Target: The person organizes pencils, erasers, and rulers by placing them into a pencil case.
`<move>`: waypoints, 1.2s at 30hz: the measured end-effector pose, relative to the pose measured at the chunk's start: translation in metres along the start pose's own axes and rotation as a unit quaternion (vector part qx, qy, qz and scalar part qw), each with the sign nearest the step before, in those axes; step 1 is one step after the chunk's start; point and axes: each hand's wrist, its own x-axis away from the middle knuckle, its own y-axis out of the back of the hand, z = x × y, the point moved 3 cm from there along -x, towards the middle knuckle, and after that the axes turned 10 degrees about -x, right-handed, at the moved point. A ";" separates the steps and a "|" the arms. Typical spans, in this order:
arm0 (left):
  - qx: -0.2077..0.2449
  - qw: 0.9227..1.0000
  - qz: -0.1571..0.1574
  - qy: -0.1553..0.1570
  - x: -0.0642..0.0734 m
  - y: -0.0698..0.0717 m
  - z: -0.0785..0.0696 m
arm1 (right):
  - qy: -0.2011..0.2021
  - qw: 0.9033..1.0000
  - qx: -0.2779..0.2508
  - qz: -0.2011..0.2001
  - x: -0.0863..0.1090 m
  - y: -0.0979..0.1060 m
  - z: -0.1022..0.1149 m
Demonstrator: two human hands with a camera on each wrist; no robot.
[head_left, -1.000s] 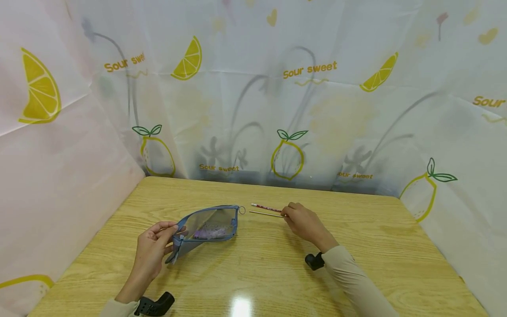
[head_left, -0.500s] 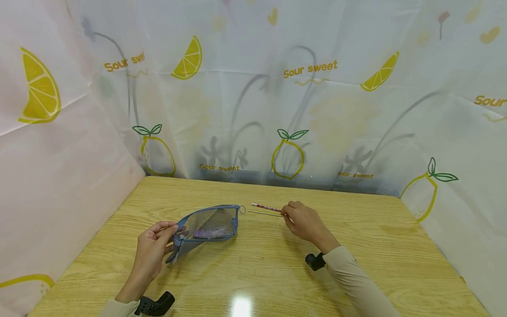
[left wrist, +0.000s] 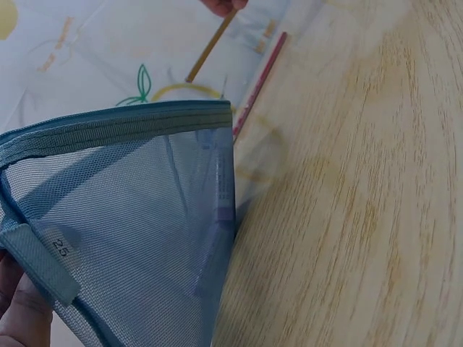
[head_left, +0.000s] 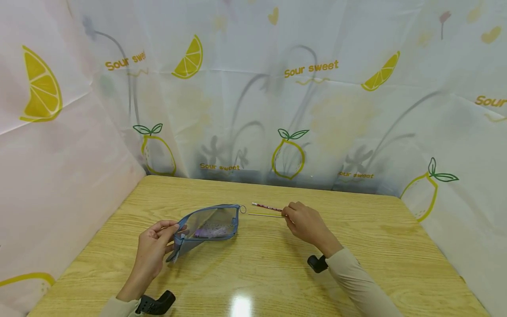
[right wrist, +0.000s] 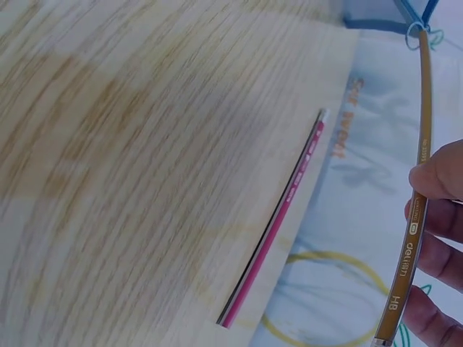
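The left hand (head_left: 152, 246) holds a blue mesh pouch (left wrist: 130, 217) at its near end, with the thumb on the upper edge and the other fingers bent around the side. The pouch is above the left middle part of the wooden desk (head_left: 277, 281); whether its underside touches the desk, I cannot tell. Through the mesh one can see a purple item (head_left: 210, 232), and a white label (left wrist: 61, 246) bears the number 25. A thin ring (head_left: 245, 210) hangs at the far corner of the pouch.

The right hand (head_left: 306, 223) pinches a yellow-brown pencil (right wrist: 414, 228) between the thumb and the fingers. This pencil carries the letters HB, and its free end points to the pouch, near the ring but apart from it. A red pencil (right wrist: 275, 220) with a white end lies on the desk, just beside the right hand.

Each wrist wears a black device (head_left: 156, 304). Behind the desk hangs a pale sheet (head_left: 237, 101) with lemon drawings and the words "Sour sweet".
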 end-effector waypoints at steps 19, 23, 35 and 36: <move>0.001 1.000 0.003 -0.007 0.001 0.000 -0.001 | 0.027 0.999 0.000 -0.018 0.001 0.009 0.011; -0.006 1.000 0.000 -0.001 0.001 0.000 -0.001 | 0.033 0.999 0.000 -0.023 0.000 0.009 0.014; -0.010 1.000 -0.003 -0.004 0.001 -0.001 -0.001 | 0.061 0.997 -0.003 -0.053 -0.008 0.011 0.026; -0.012 1.000 -0.004 -0.006 0.001 -0.001 -0.002 | 0.063 0.997 -0.004 -0.055 -0.009 0.011 0.027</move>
